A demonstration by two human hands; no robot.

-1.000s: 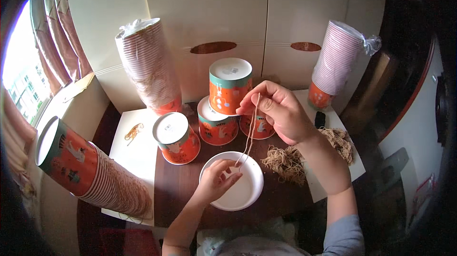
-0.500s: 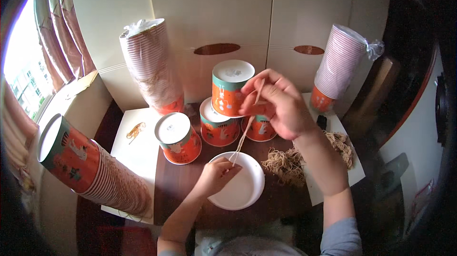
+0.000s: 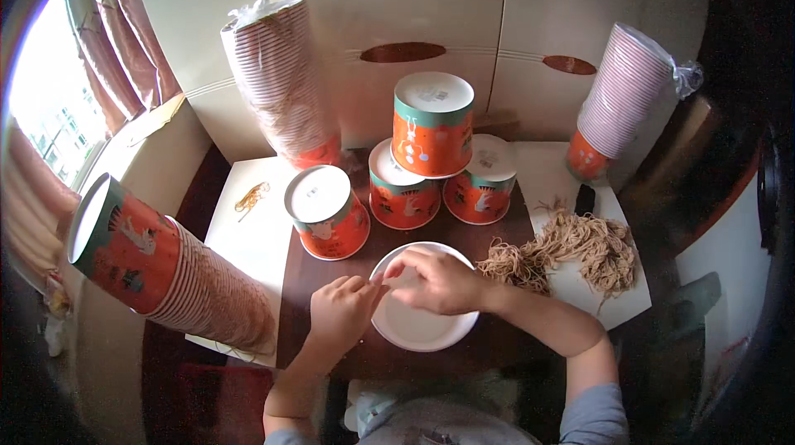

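My left hand [image 3: 344, 310] is closed in a pinch at the left rim of a white round tub [image 3: 420, 333]. Over that tub, my right hand [image 3: 436, 281] has its thumb and fingers pinched together, with the fingertips meeting those of the left. Between them they hold a thin tan string, now almost wholly hidden by the fingers. To the right of the tub lies a tangled heap of tan strings [image 3: 592, 254], partly on the table and partly on a white board.
Behind the tub, an orange and green paper bucket [image 3: 432, 134] sits upside down on two others; another bucket [image 3: 327, 226] stands to their left. Tall bucket stacks rise at the left [image 3: 219, 288], back left [image 3: 281, 81] and back right [image 3: 621, 97]. Rubber bands [image 3: 252, 197] lie on the left board.
My right hand has come down toward the left, from above the buckets to the tub, closing the gap to my left hand. The string stretched between them no longer shows. The view has shifted slightly.
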